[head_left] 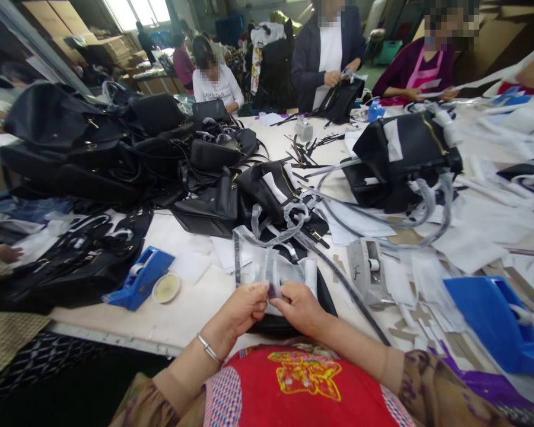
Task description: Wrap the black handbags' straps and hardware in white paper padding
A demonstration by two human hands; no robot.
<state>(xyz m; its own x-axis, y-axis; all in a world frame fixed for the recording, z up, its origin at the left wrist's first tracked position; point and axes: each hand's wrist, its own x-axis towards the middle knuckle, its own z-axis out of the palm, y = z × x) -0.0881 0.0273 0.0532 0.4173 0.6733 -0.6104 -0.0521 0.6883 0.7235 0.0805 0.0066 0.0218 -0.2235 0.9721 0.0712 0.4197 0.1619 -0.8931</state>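
Both my hands meet close in front of my red apron, over a black handbag (327, 296) at the table's near edge. My left hand (249, 302), with a bangle on its wrist, pinches clear plastic wrap (271, 264). Right beside it, my right hand (300, 305) grips the same wrap with thumb and fingers. The wrap and my hands hide much of this bag. A plastic-covered strap (351, 290) runs from it toward the lower right. Just beyond lies another black handbag (267, 187) with a gold zip and white paper on it.
Black bags (71, 136) are heaped at the left. A blue tape dispenser (140, 279) and a small round dish (166, 288) stand left of my hands. A grey dispenser (368, 270), a larger blue one (493, 320) and paper scraps lie right. Co-workers sit and stand across the table.
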